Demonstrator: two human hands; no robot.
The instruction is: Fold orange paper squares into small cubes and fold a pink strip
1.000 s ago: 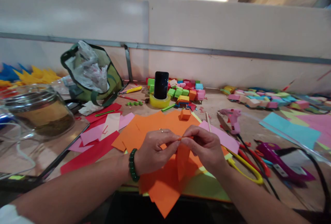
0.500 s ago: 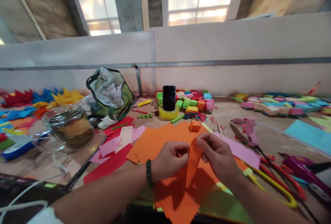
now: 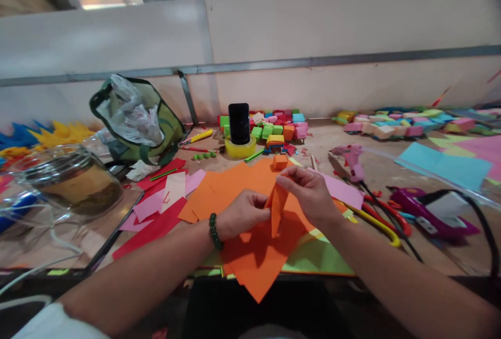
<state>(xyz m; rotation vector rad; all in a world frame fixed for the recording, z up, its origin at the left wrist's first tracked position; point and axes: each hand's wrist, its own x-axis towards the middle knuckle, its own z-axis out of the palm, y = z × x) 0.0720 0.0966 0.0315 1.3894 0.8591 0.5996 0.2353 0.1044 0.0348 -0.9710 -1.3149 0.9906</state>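
Between my hands stands an orange paper strip [image 3: 277,206], folded and upright. My left hand [image 3: 245,214], with a dark green bead bracelet on its wrist, pinches the strip's left edge. The fingers of my right hand [image 3: 307,190] close on its upper right corner. Under both hands lie orange paper sheets [image 3: 254,271], their lower corner reaching over the table's front edge. Just beyond my right fingers sits a small folded orange paper box [image 3: 280,162].
A phone [image 3: 239,122] stands in a yellow tape roll [image 3: 239,150], with several coloured paper boxes [image 3: 268,131] behind. On the right are a pink glue gun [image 3: 352,161] and a purple tool [image 3: 434,213]. A glass jar [image 3: 74,187] and a green bag [image 3: 166,114] stand left.
My view has tilted down and turned slightly right. Both hands still grip the orange strip, which now shows a narrower, more turned face.
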